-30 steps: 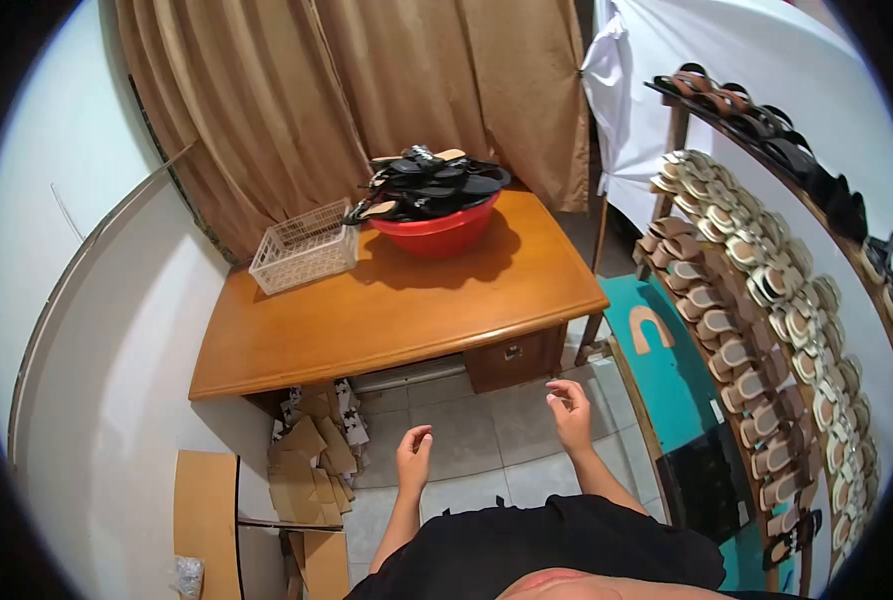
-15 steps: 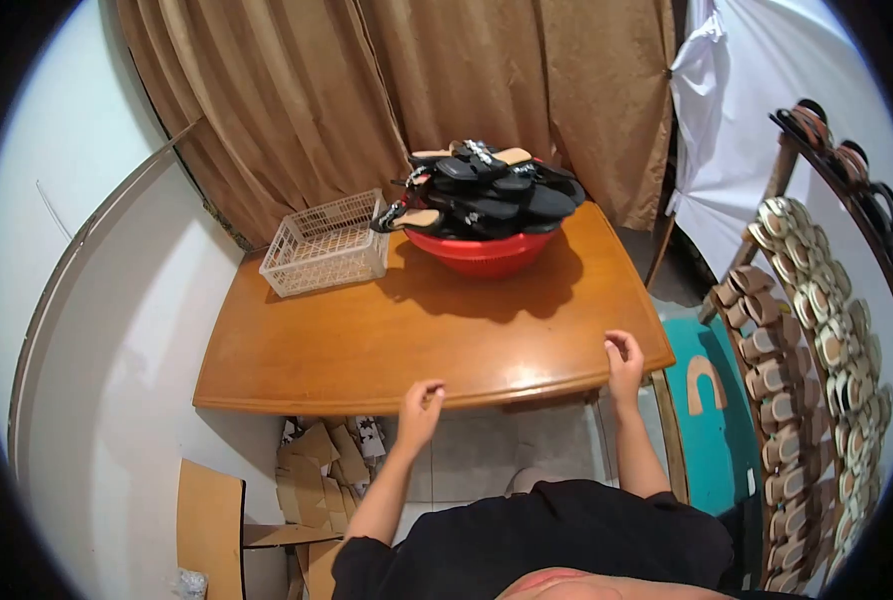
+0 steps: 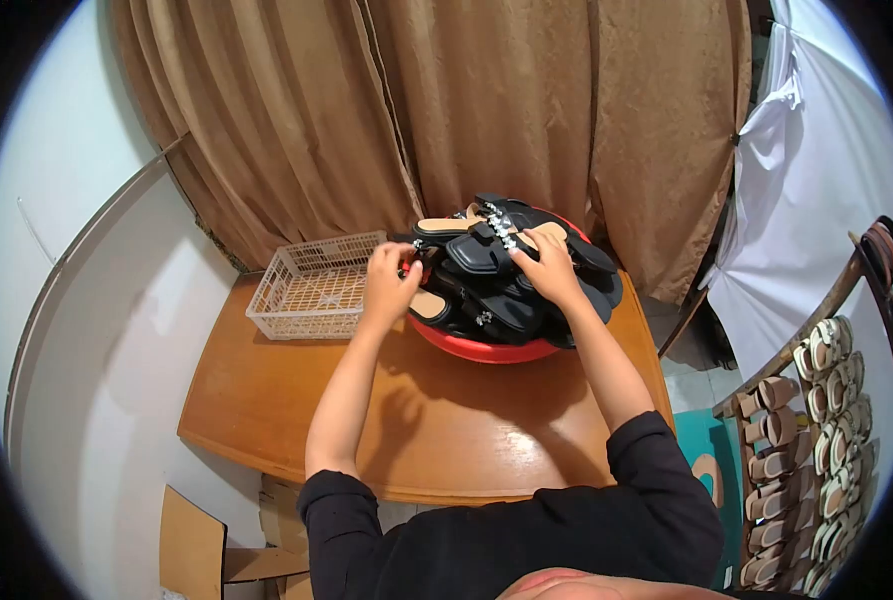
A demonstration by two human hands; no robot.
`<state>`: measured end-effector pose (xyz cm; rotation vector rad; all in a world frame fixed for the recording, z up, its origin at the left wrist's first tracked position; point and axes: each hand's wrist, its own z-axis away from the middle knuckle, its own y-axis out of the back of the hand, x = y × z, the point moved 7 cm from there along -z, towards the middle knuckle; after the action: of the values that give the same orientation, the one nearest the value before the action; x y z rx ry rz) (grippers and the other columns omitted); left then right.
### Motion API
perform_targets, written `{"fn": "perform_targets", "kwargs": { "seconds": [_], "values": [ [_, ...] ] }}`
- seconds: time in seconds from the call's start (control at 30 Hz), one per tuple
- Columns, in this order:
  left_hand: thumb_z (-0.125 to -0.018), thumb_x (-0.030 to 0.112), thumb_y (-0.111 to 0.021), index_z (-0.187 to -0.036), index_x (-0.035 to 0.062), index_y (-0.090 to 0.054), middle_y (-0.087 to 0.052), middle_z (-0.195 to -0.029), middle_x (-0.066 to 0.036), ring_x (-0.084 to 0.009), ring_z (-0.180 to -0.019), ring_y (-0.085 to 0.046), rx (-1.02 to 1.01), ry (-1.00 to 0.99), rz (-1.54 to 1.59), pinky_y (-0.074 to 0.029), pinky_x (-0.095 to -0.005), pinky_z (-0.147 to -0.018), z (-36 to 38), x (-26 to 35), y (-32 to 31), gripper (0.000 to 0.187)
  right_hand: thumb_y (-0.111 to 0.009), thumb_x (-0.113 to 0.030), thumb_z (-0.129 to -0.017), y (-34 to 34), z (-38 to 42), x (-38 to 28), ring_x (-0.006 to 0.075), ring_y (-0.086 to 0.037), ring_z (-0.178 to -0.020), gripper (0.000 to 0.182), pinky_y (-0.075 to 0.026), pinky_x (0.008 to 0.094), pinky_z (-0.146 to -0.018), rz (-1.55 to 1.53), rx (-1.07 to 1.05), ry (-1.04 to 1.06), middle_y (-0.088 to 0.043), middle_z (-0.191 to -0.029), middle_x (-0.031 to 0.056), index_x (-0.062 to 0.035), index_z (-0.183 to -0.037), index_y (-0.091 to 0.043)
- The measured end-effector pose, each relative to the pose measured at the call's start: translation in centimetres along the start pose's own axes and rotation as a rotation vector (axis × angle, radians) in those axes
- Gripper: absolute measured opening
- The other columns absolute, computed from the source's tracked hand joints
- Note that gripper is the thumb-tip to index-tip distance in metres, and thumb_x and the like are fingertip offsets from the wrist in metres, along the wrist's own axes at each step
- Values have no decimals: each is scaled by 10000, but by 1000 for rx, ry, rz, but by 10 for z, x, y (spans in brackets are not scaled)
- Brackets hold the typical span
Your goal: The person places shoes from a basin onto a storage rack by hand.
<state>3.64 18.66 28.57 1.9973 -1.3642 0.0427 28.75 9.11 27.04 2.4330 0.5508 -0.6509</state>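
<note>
Left hand (image 3: pixel 389 283) is curled at the near-left edge of the sandal heap, fingers closed on what looks like the heel end of a tan-soled sandal (image 3: pixel 428 304) projecting over the bowl's rim; the grip itself is partly hidden by the knuckles, so the exact hold is uncertain. Right hand (image 3: pixel 546 268) lies on top of the heap, fingers bent down into the black sandals (image 3: pixel 501 275); whether it pinches one strap or only presses on the pile cannot be told from this view. Both forearms reach across the table from the near edge, black sleeves pushed up to the elbows. The sandals are stacked loosely and well above the rim of the red plastic bowl (image 3: pixel 481 350), several with studded straps, a few overhanging the sides, which probably explains why one hand steadies the top while the other works at the edge. Bowl sits toward the far side of the wooden table (image 3: pixel 266 400), close to the brown curtain (image 3: pixel 486 110). Just left of the bowl, touching or nearly so, stands a white lattice basket (image 3: pixel 311 285). At far right, a rack of sandals (image 3: pixel 816 430) leans beside a white sheet (image 3: pixel 816 170).
</note>
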Motion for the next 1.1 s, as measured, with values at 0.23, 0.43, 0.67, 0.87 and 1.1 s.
{"fn": "perform_targets", "kwargs": {
  "seconds": [0.23,0.43,0.67,0.87,1.1],
  "values": [
    [-833,354,-591,-1152,44,-553,-568,-1124,-171,-256,-1036,-544,-499,387,152,-414,-334,-905,-81,-107,-82,447,-565,-174,-864,-27,-19,20,146,-500,-841,164,-405,287,-768,-271,-413,-85,-553,-874,54,-25,-907,-513],
    [-684,557,-665,-744,-30,-663,-598,-667,-101,-191,-612,-581,-799,609,154,-447,-331,-502,-94,-100,-116,591,-399,0,-813,28,-47,59,113,-544,-831,172,-428,224,-732,-1111,148,-481,-613,-872,61,-35,-820,-568],
    [-599,565,-718,-781,-9,-661,-651,-745,-108,-200,-658,-631,-790,582,234,-475,-313,-542,-87,-95,-123,605,-645,-277,-758,7,-25,20,211,-480,-1105,482,-353,353,-962,-255,-334,-97,-523,-1154,126,-43,-1159,-516],
    [-553,543,-741,-1002,15,-592,-629,-1005,-174,-275,-954,-606,-685,280,-202,-467,-365,-801,-92,-41,-92,709,-698,-479,-639,-26,14,9,268,-413,-1194,643,-162,655,-975,285,-440,-157,-531,-1158,102,-83,-1121,-544],
    [-552,251,-787,-1074,42,-481,-621,-942,-176,-327,-899,-597,-360,-143,-168,-483,-396,-749,-90,24,-68,640,-607,-75,-619,15,16,-16,324,-522,-766,280,-428,345,-702,-50,162,-2,-505,-804,168,19,-856,-491]
  ]
}}
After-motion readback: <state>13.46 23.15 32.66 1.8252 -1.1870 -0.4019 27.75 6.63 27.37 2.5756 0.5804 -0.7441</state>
